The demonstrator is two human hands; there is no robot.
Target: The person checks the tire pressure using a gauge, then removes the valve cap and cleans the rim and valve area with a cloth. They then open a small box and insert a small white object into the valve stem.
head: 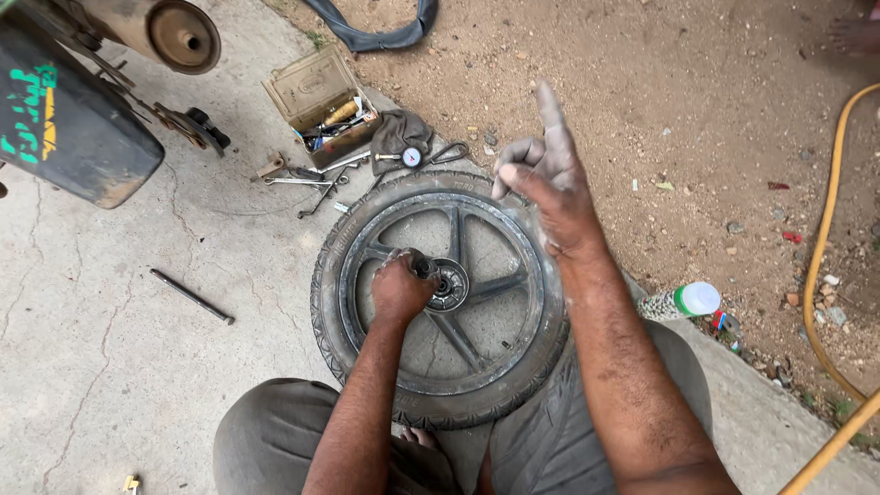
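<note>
Head view, left hand (400,290) gripping wheel (440,298) hub

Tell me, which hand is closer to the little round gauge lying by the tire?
The right. The right hand is raised over the tire's far rim, just right of the gauge. The left hand grips the wheel hub, farther from it.

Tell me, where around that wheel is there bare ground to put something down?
Bare concrete lies left of the wheel, between it and the black rod. The dirt beyond the right hand, towards the yellow hose, is mostly open. It is crowded above the wheel: toolbox, spanners, pressure gauge.
</note>
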